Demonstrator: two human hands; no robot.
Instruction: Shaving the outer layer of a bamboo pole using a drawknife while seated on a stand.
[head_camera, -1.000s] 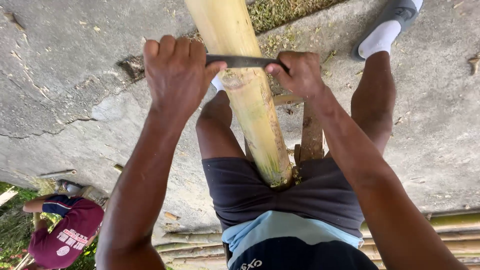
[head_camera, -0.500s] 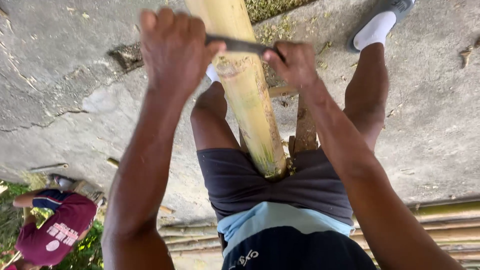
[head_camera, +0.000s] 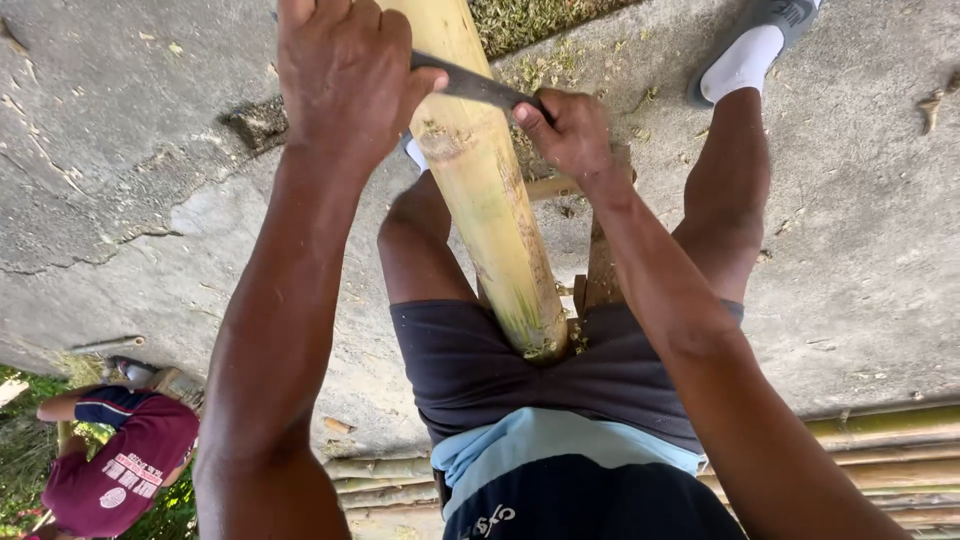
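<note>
A thick yellow bamboo pole (head_camera: 490, 200) runs from between my thighs up and away across the view. A dark knife blade (head_camera: 470, 85) lies across the pole near the top. My left hand (head_camera: 345, 75) grips one end of the blade on the pole's left side. On the right side my right hand (head_camera: 565, 130) holds the other end. Both arms are stretched out, one on each side of the pole. I wear dark shorts (head_camera: 500, 370), and my right foot in a white sock and grey slipper (head_camera: 750, 50) rests on the concrete.
Cracked grey concrete ground (head_camera: 130, 180) lies all around, with grass (head_camera: 530, 15) at the top. More bamboo poles (head_camera: 880, 450) lie along the lower edge. Another person in a maroon shirt (head_camera: 120, 460) crouches at the lower left. A wooden piece (head_camera: 600, 270) sits under my right leg.
Both hands and the blade have slid farther up the pole, away from my body. The view has shifted slightly.
</note>
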